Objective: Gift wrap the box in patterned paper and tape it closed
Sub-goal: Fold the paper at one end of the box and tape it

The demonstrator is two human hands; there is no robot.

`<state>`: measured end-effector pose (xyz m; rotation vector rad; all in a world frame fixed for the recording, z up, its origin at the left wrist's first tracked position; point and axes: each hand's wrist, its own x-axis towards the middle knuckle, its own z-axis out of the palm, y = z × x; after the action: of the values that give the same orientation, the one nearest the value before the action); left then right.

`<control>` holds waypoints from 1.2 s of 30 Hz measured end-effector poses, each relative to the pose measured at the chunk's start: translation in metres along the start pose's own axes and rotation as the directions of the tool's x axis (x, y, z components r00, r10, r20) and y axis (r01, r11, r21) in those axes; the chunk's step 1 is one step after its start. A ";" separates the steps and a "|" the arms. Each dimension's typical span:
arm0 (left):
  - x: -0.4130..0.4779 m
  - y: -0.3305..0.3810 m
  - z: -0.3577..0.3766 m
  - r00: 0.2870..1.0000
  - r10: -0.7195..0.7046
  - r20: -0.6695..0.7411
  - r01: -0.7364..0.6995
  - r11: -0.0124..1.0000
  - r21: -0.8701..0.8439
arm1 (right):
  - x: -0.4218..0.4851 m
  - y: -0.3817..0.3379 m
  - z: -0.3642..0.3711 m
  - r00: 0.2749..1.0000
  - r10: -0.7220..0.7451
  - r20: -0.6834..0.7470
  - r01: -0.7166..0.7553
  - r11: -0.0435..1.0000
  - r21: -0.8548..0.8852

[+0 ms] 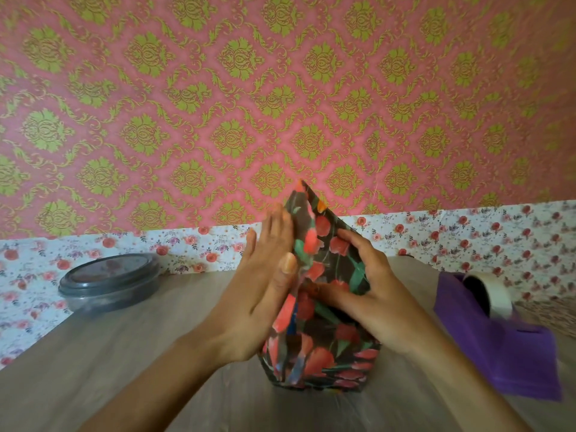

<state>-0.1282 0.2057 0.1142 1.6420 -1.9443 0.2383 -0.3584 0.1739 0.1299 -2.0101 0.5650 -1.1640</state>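
Standing upright at the near middle of the desk (149, 363), the wrapped box (324, 363) is at the end-fold step: sides covered, top end not yet closed. The left hand (265, 288) has a released grip, its flat palm pressing the patterned paper (311, 222) inward. The right hand (377, 294) grasps the opposite flap, fingers curled round it. Next, I judge, the peak needs creasing down flat and holding for tape from the purple dispenser (498, 341) at right. Paper hides the box itself, and blur smears the dispenser's near edge. Farther left, a dark lidded tub (109, 282) keeps its contents unclear.

- left hand (265, 285) flat against the floral paper (324, 344); right hand (371, 294) pressing its fold
- tape dispenser (495, 335) beyond the right hand; lidded container (109, 280) beyond the left
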 end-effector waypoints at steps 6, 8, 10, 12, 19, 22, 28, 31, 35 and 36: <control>-0.026 0.089 -0.030 0.986 0.165 -0.022 -0.156 0.963 0.219 | -0.005 -0.007 0.000 1.000 -0.011 0.000 0.011 0.996 -0.086; -0.026 0.097 -0.035 0.992 0.123 0.032 -0.127 0.960 0.251 | -0.004 -0.003 -0.002 1.000 0.010 -0.012 -0.010 1.000 -0.025; -0.022 0.101 -0.037 0.991 0.100 0.087 -0.124 0.935 0.333 | 0.012 0.006 0.000 0.996 0.088 -0.012 -0.088 0.995 0.056; -0.022 0.104 -0.038 0.991 0.058 0.121 -0.102 0.909 0.404 | 0.016 0.042 -0.011 0.996 0.067 0.057 -0.072 0.993 0.098; -0.012 0.113 -0.040 0.997 0.058 0.044 -0.072 0.845 0.530 | -0.005 -0.006 -0.001 0.995 0.091 0.050 -0.096 0.989 0.108; -0.007 0.113 -0.039 0.997 0.061 0.051 -0.079 0.832 0.549 | -0.009 -0.006 -0.001 0.999 0.043 0.022 -0.044 0.996 0.072; -0.006 0.096 -0.064 0.933 -0.027 0.358 -0.008 0.996 0.094 | 0.001 0.007 0.000 0.998 0.043 0.036 -0.046 0.993 0.112; -0.007 0.081 -0.060 0.975 0.085 0.205 -0.018 0.950 -0.311 | 0.006 0.009 0.000 0.997 0.066 0.025 -0.069 0.989 0.129; -0.017 0.078 -0.029 0.984 0.141 -0.106 -0.131 0.987 0.091 | 0.008 0.006 0.004 0.996 0.085 0.018 -0.086 0.989 0.120; -0.021 0.076 -0.025 0.969 0.247 -0.004 -0.236 0.934 0.268 | 0.009 0.008 0.003 0.995 0.096 0.008 -0.096 0.988 0.124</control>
<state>-0.1910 0.2529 0.1405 1.5404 -2.1594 0.6480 -0.3518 0.1640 0.1279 -1.8585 0.5683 -1.1116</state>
